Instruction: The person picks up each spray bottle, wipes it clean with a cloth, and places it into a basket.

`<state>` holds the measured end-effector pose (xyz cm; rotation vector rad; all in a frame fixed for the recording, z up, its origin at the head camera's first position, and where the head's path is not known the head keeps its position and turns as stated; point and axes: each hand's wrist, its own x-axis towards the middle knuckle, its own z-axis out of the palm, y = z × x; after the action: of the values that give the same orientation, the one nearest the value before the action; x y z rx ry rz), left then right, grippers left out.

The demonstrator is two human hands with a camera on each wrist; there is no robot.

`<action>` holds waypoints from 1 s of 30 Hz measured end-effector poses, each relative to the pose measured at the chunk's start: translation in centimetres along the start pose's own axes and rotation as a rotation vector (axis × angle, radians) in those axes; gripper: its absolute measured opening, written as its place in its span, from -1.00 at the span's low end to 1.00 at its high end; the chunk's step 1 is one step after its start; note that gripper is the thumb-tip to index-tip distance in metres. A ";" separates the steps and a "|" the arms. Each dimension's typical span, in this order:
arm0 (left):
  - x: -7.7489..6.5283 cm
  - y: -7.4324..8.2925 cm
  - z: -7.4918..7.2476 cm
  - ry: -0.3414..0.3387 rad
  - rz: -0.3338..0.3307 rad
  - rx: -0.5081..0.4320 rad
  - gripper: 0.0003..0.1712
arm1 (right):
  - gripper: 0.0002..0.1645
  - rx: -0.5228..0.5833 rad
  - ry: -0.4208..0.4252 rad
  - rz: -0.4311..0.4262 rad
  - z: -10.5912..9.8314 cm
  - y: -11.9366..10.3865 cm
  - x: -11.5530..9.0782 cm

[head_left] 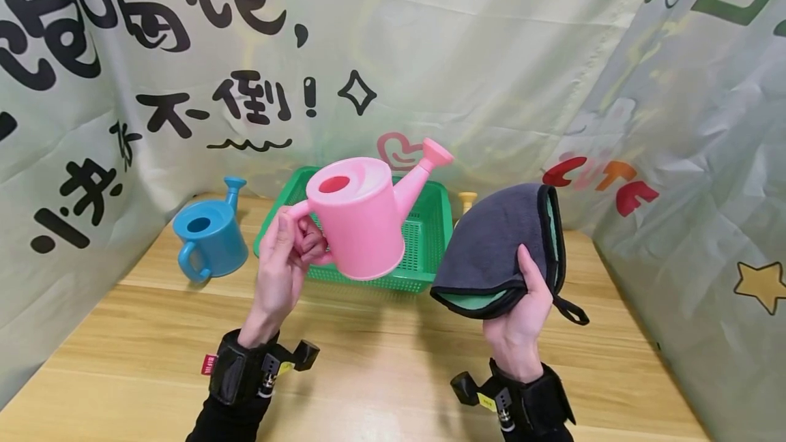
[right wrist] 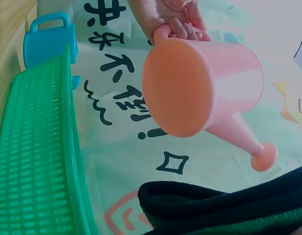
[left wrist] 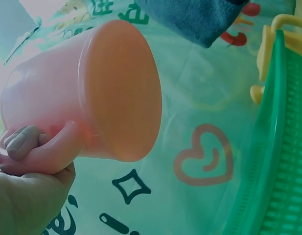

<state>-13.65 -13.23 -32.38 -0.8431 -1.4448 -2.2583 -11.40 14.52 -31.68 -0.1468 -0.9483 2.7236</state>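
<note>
My left hand (head_left: 285, 268) grips the handle of a pink watering can (head_left: 362, 224), raised above the table with its spout pointing up to the right. The can's round base shows in the left wrist view, fingers (left wrist: 23, 142) curled round the handle. In my right hand (head_left: 522, 312) is a folded grey cloth (head_left: 491, 244) with black edging, a green inner side and a hanging loop; the thumb lies over it and the other fingers are hidden behind. The cloth is apart from the can. In the right wrist view the cloth's dark edge (right wrist: 190, 196) fills the bottom.
A green plastic basket (head_left: 445, 224) stands behind the pink can. To its left is a blue watering can (head_left: 215, 241). Something yellow (head_left: 467, 200), mostly hidden, pokes up behind the cloth. Printed fabric (head_left: 491, 53) walls in the wooden table (head_left: 368, 360).
</note>
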 end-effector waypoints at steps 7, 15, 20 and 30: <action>0.0 0.4 -0.7 0.030 0.023 -0.028 -0.67 | -0.64 0.024 0.009 0.002 0.0 -0.1 0.1; 0.3 0.8 -1.1 0.097 0.029 0.004 -0.66 | -0.62 0.003 0.013 0.008 0.0 -0.1 0.1; 0.3 0.5 -1.3 0.196 0.011 0.055 -0.68 | -0.62 0.011 0.012 0.008 0.0 -0.1 0.2; 0.5 -0.6 -2.3 0.351 -0.076 0.263 -0.71 | -0.62 0.009 0.000 0.012 0.0 0.2 0.2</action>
<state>-15.04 -15.02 -33.22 -0.2981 -1.5738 -2.0731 -11.64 14.44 -31.77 -0.1511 -0.9388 2.7388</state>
